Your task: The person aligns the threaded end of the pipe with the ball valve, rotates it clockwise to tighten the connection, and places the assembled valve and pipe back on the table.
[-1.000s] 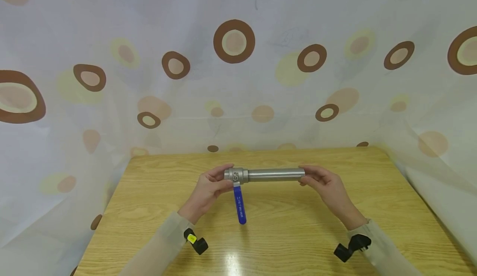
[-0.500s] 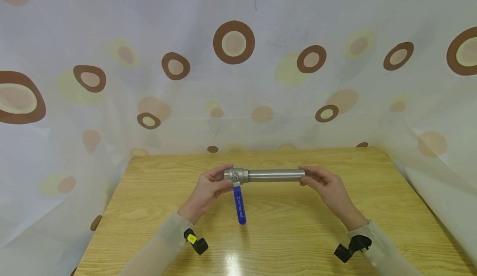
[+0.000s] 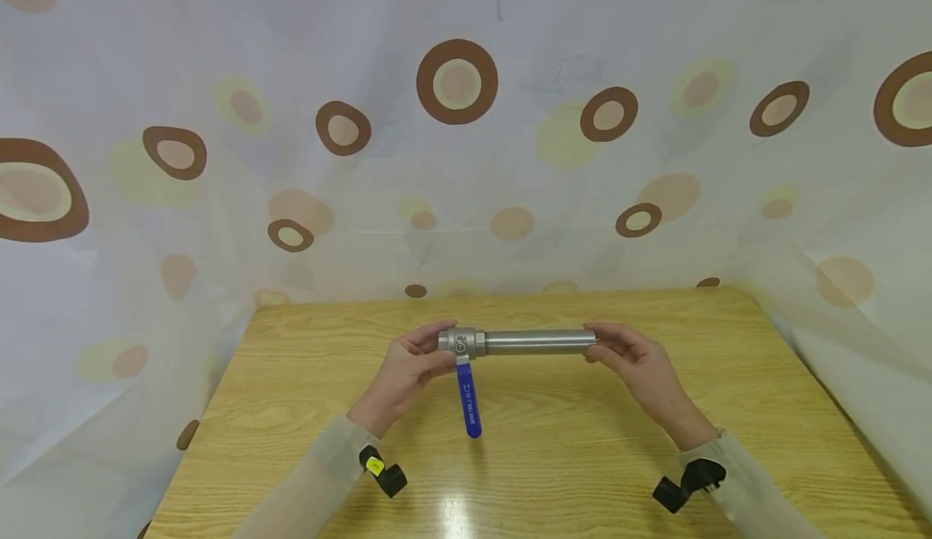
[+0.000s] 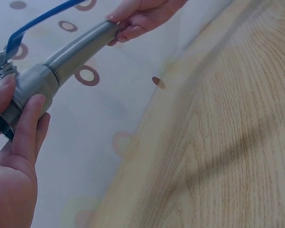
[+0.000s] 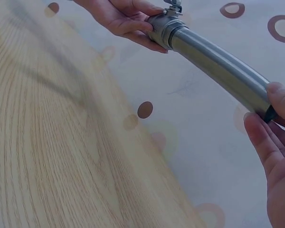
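Note:
A steel ball valve (image 3: 466,343) with a blue lever handle (image 3: 469,400) is joined to a straight metal pipe (image 3: 539,341). Together they are held level above the table in the head view. My left hand (image 3: 404,373) grips the valve body at its left end, thumb in front and fingers behind. At the pipe's far right end, my right hand (image 3: 641,369) pinches the tip between thumb and fingers. The lever points down toward me in the head view. In the left wrist view, a few threads (image 4: 51,69) show where the pipe enters the valve.
Below the hands lies a wood-grain table (image 3: 553,474), with shadows of the arms and pipe on it. A white curtain (image 3: 524,167) printed with brown and beige circles hangs behind the table and along both sides. Each sleeve carries a black wrist camera (image 3: 383,471).

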A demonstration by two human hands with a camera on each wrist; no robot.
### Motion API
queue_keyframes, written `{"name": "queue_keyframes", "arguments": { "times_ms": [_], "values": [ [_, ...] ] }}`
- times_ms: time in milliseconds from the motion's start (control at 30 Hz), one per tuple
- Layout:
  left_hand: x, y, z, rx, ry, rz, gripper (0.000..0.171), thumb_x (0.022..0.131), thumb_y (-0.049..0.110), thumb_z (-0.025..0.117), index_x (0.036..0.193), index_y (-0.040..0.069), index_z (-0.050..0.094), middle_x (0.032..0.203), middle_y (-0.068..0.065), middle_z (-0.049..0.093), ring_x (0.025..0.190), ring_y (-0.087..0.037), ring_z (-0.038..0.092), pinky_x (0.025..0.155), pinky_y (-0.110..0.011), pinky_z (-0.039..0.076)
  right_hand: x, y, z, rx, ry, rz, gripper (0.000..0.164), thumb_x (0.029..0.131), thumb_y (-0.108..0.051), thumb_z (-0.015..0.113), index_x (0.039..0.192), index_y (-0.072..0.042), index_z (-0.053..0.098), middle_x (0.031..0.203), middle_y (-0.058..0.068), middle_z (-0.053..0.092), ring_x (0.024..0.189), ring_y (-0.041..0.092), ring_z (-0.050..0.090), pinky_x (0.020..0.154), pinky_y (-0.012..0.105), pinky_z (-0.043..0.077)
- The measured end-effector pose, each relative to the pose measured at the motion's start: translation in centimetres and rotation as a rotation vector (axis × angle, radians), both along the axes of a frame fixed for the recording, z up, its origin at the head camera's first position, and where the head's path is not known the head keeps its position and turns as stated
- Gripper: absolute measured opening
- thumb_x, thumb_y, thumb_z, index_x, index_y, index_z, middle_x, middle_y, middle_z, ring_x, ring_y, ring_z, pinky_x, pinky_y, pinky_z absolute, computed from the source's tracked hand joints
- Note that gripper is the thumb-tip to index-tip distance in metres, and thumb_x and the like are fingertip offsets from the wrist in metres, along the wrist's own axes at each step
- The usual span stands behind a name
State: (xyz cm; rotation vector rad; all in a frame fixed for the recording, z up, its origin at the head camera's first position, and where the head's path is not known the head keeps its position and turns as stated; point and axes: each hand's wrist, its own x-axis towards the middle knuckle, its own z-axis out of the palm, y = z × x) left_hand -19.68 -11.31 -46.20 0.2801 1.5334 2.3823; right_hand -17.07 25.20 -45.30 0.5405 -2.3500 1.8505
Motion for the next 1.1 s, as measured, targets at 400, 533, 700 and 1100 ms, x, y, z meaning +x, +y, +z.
{"name": "queue_keyframes", "arguments": {
  "times_ms": [400, 533, 700, 1100],
  "values": [
    [0.03, -0.05, 0.0, 0.0, -0.003, -0.001, 0.05, 0.095, -0.014, 0.06, 0.116, 0.027, 0.078, 0.124, 0.001, 0.073, 0.115, -0.02, 0.065, 0.096, -0.034, 0.061, -0.02, 0.09, -0.17, 0.001, 0.018, 0.018, 0.038, 0.103, -0.003, 0.062, 0.139, 0.007, 0.058, 0.109, -0.008, 0.074, 0.096, 0.007, 0.071, 0.09, 0.019, 0.059],
    [0.05, -0.05, 0.13, 0.001, -0.008, 0.001, 0.05, 0.095, -0.015, 0.06, 0.115, 0.027, 0.078, 0.124, 0.001, 0.073, 0.114, -0.02, 0.066, 0.095, -0.034, 0.061, -0.04, 0.14, -0.18, -0.016, 0.016, 0.028, 0.04, 0.103, -0.002, 0.062, 0.142, 0.004, 0.058, 0.114, -0.01, 0.073, 0.099, 0.005, 0.071, 0.092, 0.019, 0.058],
    [0.05, -0.05, 0.2, -0.007, -0.005, 0.007, 0.05, 0.095, -0.014, 0.06, 0.115, 0.028, 0.078, 0.125, 0.001, 0.072, 0.115, -0.02, 0.065, 0.096, -0.034, 0.061, -0.19, 0.16, -0.42, -0.079, -0.018, 0.076, 0.046, 0.101, 0.002, 0.064, 0.146, 0.001, 0.055, 0.127, -0.011, 0.068, 0.108, 0.005, 0.068, 0.093, 0.022, 0.059],
    [0.11, -0.12, -0.15, -0.006, 0.002, 0.004, 0.05, 0.095, -0.014, 0.06, 0.115, 0.028, 0.078, 0.124, 0.001, 0.073, 0.114, -0.019, 0.066, 0.096, -0.035, 0.061, -0.14, 0.1, -0.34, -0.001, -0.009, 0.049, 0.042, 0.103, -0.003, 0.063, 0.144, 0.001, 0.057, 0.116, -0.007, 0.07, 0.103, 0.006, 0.07, 0.09, 0.023, 0.06]
  ]
}}
